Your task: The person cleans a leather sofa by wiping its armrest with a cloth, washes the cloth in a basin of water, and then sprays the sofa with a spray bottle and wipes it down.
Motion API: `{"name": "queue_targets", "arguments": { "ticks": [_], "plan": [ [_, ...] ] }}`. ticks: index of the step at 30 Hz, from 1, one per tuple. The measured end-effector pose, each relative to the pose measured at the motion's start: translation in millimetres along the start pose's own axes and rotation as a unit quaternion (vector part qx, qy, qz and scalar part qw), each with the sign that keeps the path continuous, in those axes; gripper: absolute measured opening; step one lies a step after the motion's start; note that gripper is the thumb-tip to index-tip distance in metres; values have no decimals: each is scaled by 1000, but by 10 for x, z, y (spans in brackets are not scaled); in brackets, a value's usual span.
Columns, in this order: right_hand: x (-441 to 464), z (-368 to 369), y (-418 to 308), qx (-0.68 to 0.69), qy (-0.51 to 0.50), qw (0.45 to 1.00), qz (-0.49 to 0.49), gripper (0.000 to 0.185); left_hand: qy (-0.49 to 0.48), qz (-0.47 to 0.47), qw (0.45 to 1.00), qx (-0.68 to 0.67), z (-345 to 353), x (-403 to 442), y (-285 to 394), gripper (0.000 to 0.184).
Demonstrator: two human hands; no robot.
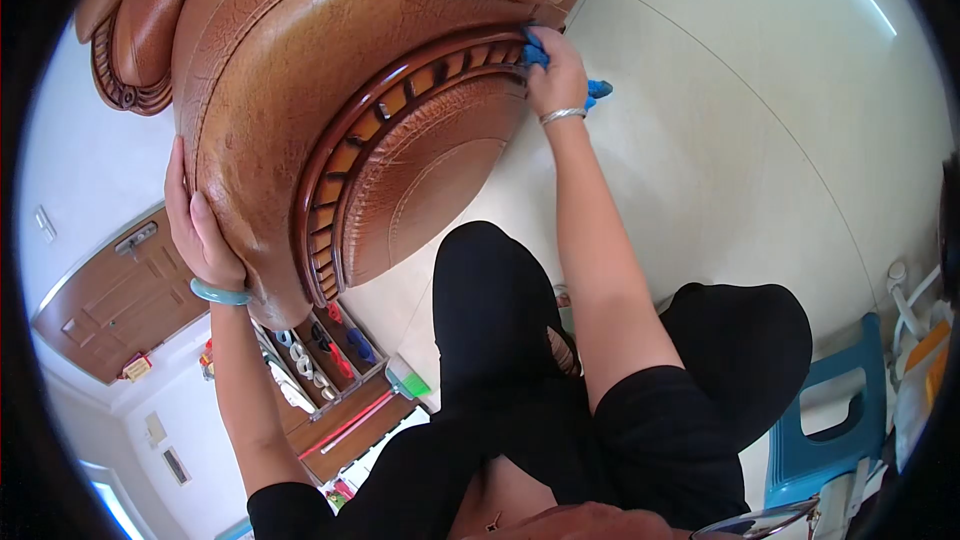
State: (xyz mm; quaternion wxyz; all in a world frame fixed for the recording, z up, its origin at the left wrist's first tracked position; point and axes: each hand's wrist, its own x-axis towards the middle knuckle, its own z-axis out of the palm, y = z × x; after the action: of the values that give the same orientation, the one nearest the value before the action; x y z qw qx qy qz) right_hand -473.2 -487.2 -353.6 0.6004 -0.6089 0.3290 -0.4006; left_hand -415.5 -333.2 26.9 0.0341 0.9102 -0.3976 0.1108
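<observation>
A brown leather sofa arm [255, 70] fills the upper left, its front edged by a curved carved wooden trim [345, 155] with dark slots. My right hand [557, 70], wearing a silver bracelet, is closed around a blue cloth [598, 91] and presses it to the upper right end of the trim. Part of the cloth is hidden under the fingers. On the outer left side of the sofa arm rests my left hand [203, 230], with a pale green bangle at the wrist. Its fingers are stretched out against the leather and hold nothing.
A shoe rack [330, 365] with several shoes stands beyond the sofa, beside a broom [408, 377] with green bristles. A blue plastic stool [830, 420] is at the lower right. Pale tiled floor [720, 160] extends to the right; a brown door [125, 290] is at the left.
</observation>
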Motion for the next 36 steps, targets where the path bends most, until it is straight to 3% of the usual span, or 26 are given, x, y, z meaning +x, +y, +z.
{"name": "queue_targets", "arguments": {
  "ticks": [2, 8, 11, 14, 17, 23, 31, 36],
  "plan": [
    [10, 53, 303, 53, -7, 999, 8, 38, 0, 6, 1000, 1, 4, 9, -11, 54],
    [-49, 126, 515, -49, -38, 987, 149, 36, -2, 9, 1000, 14, -21, -4, -19, 53],
    [-345, 134, 763, -95, -184, 910, 361, 34, 3, 14, 1000, 15, -24, -2, -55, 52],
    [-815, 321, 634, 20, -82, 920, 384, 32, 2, 7, 1000, 8, -12, 1, -37, 52],
    [-705, 282, 285, 74, -18, 900, 429, 30, -2, 4, 1000, 3, -11, -9, -37, 53],
    [-760, 297, 86, -51, 4, 986, 162, 34, -3, 4, 1000, 1, -4, 3, -26, 54],
    [-606, 133, -882, -3, 12, 1000, 9, 40, -5, -3, 1000, -18, 13, 4, -11, 57],
    [-621, 115, -651, 9, -4, 1000, -25, 44, -19, -12, 1000, -18, 14, 9, 0, 61]
  ]
}}
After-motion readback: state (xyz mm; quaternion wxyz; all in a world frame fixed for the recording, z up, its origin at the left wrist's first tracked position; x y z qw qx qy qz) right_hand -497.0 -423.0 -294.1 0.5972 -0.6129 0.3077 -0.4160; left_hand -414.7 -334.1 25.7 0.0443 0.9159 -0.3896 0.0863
